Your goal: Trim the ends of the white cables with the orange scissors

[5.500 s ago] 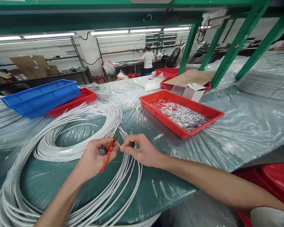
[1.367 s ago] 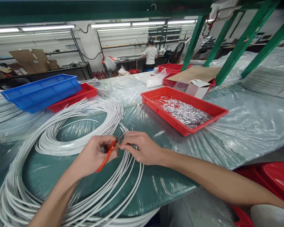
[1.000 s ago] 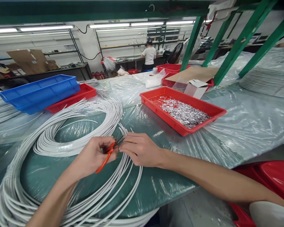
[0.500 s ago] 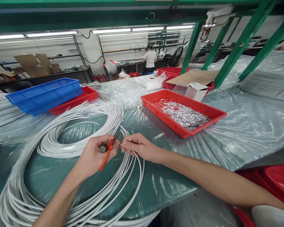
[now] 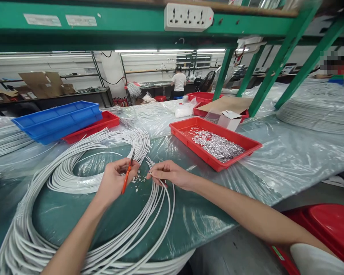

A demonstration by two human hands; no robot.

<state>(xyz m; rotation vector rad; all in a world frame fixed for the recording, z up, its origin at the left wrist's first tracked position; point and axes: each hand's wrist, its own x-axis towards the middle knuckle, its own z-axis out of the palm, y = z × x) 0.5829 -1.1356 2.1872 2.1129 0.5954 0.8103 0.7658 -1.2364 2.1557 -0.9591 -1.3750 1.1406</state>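
In my left hand (image 5: 114, 179) is a pair of orange-handled scissors (image 5: 127, 175), their dark narrow blades pointing up. My right hand (image 5: 169, 173) pinches the tip of a white cable (image 5: 168, 194) between thumb and fingers. A gap separates the two hands. Small pale scraps (image 5: 137, 178) lie on the table between them. Beneath and around both hands runs a large loose coil of white cables (image 5: 25, 225), its ends gathered near my right fingers. A second coil (image 5: 140, 143) lies behind my left hand.
A red tray (image 5: 215, 166) of small shiny metal pieces stands beyond my right hand. A blue tray (image 5: 57, 118) rests on another red tray (image 5: 109, 119) at left. A green frame with a power strip (image 5: 188, 17) crosses above. A person (image 5: 178, 82) is far off.
My left hand has drawn the scissors leftward, away from the cable tip in my right hand. The scraps between the hands now show. The view has tilted up slightly.
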